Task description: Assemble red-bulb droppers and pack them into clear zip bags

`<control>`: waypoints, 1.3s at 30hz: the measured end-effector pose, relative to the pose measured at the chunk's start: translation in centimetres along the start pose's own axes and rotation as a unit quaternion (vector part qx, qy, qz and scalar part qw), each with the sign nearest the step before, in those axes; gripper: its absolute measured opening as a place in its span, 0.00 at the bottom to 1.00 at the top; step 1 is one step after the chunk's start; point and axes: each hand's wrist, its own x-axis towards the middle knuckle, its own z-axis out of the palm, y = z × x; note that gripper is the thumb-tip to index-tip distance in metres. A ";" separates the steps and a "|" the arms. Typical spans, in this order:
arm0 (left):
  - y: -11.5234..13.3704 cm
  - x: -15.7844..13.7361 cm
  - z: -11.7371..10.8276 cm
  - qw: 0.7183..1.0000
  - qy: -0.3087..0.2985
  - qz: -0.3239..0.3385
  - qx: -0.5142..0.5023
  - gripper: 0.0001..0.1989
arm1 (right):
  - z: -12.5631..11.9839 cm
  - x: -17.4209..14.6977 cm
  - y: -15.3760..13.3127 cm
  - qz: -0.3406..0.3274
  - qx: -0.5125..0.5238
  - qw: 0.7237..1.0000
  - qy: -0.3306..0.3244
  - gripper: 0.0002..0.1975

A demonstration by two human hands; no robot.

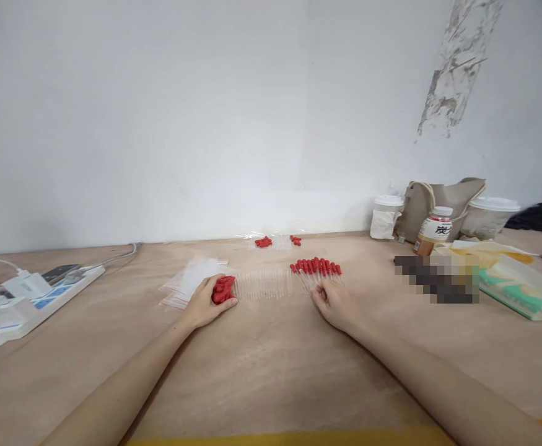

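Observation:
My left hand (203,303) curls around a heap of red rubber dropper bulbs (224,290), thumb in front and fingers behind. Just right of it, clear glass dropper tubes (264,285) lie side by side in a row. At the right end of that row, droppers fitted with red bulbs (317,266) fan out, bulbs towards the wall. My right hand (338,303) is closed over the lower ends of these droppers, its fingers bent in a pinch; the fingertips are partly hidden. A stack of clear zip bags (194,279) lies behind my left hand.
Near the wall a clear plastic bag (280,241) holds more red bulbs. A power strip (43,303) with chargers and cables is at left. To the right stand a lidded cup (386,214), a drink bottle (435,230), a beige bag (450,195) and a green-and-white packet (521,288).

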 end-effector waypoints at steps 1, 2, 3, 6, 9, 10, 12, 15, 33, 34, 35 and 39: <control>0.2 0.1 0.3 1.000 0.008 -0.009 0.000 0.32 | 0.1 0.0 0.0 -0.004 -0.001 1.000 0.002 0.12; 0.3 0.2 0.5 1.000 0.015 -0.017 -0.001 0.32 | 0.1 -0.1 0.1 -0.008 -0.002 1.000 0.004 0.12; 0.5 0.2 0.7 0.999 0.022 -0.026 -0.003 0.33 | 0.1 -0.1 0.1 -0.011 -0.003 1.000 0.003 0.12; 1.0 0.0 0.9 0.998 0.044 -0.049 -0.001 0.36 | 0.1 -0.1 0.3 -0.017 0.004 1.000 -0.010 0.09; 1.3 -0.2 0.8 0.996 0.075 -0.036 0.021 0.34 | 0.1 -0.1 0.5 -0.014 0.023 0.999 -0.026 0.07; 1.4 -0.3 0.7 0.995 0.085 -0.024 0.035 0.33 | 0.1 -0.1 0.6 -0.013 0.029 0.999 -0.027 0.06; 1.5 -0.6 0.6 0.992 0.107 -0.008 0.069 0.31 | 0.0 -0.1 0.6 -0.013 0.036 0.999 -0.024 0.06; 1.5 -1.2 0.4 0.985 0.133 -0.017 0.104 0.27 | 0.0 -0.1 0.6 -0.022 0.045 0.999 -0.020 0.07; 1.7 -2.3 0.3 0.977 -0.005 0.146 0.156 0.11 | -0.3 -0.6 0.2 -0.075 0.032 0.997 -0.011 0.11; 1.7 -2.3 0.4 0.972 -0.003 0.161 0.174 0.12 | -0.3 -0.6 0.2 -0.073 0.033 0.997 -0.013 0.10; 1.9 -2.3 0.5 0.968 0.004 0.171 0.185 0.13 | -0.4 -0.6 0.2 -0.070 0.036 0.997 -0.015 0.10; 4.0 -2.8 1.1 0.980 0.046 0.163 0.105 0.08 | -0.4 -0.6 -0.3 -0.066 0.065 0.996 -0.020 0.09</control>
